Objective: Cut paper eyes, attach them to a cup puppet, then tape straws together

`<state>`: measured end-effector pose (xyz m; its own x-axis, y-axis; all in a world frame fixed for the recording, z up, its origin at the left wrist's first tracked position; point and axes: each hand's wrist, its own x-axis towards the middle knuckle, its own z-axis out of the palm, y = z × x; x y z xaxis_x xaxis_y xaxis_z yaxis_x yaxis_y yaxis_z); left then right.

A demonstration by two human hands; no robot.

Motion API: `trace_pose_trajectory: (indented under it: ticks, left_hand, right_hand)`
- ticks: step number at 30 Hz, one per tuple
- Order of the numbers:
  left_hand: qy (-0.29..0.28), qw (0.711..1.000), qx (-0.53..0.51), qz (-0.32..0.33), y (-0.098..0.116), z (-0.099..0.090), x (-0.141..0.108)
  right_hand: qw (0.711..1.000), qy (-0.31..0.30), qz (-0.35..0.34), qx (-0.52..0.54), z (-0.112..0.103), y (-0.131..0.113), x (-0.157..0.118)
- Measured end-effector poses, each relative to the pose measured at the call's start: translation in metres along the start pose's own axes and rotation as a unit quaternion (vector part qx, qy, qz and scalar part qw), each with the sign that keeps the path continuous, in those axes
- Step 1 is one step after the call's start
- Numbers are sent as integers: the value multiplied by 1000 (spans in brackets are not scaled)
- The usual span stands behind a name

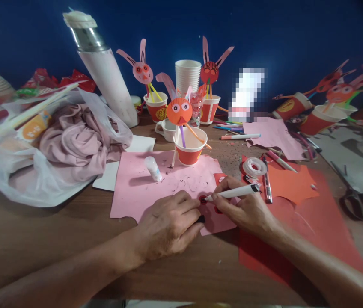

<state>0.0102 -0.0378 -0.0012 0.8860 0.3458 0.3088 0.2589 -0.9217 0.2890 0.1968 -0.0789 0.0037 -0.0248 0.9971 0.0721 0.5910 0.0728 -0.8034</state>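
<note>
My right hand (pixel 245 209) is closed around a white marker (pixel 234 192) with a black end. The marker's tip meets a small red paper circle (pixel 203 199) with black drawn on it. My left hand (pixel 171 218) lies curled beside that circle, with a black marker cap (pixel 201 219) poking out between its fingers. Beneath both hands is a pink paper sheet (pixel 130 188) with dark ink marks. A second red circle (pixel 218 210) lies close to my right fingers. Behind them stands a red and white paper cup (pixel 189 156) bearing an orange paper face (pixel 179 111).
A glue stick (pixel 153 169) stands on the pink sheet. To the right are a tape roll (pixel 254 167), red paper (pixel 322 222) and scissors (pixel 351 201). A plastic bag (pixel 40 188) and leaning thermos (pixel 104 81) occupy the left. Stacked cups (pixel 188 75) stand behind.
</note>
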Motion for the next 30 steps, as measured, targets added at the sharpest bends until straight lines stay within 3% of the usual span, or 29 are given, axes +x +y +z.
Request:
trace_pose_trajectory:
  ticks: [6,15,25,30]
  left_hand:
    - [-7,1000,-16,-10,-1,0,-1]
    - [14,1000,-19,-17,-1,1,-1]
    - [76,991,-96,-50,-4,-2,-3]
    - [84,972,-192,-110,-7,-3,-1]
  right_hand:
    - [1000,14,0,8,0,-1,-1]
    - [990,114,-13,80,-7,1,6]
    - [938,278,-59,198,-40,0,12]
    - [928,305,-63,204,-55,9,15]
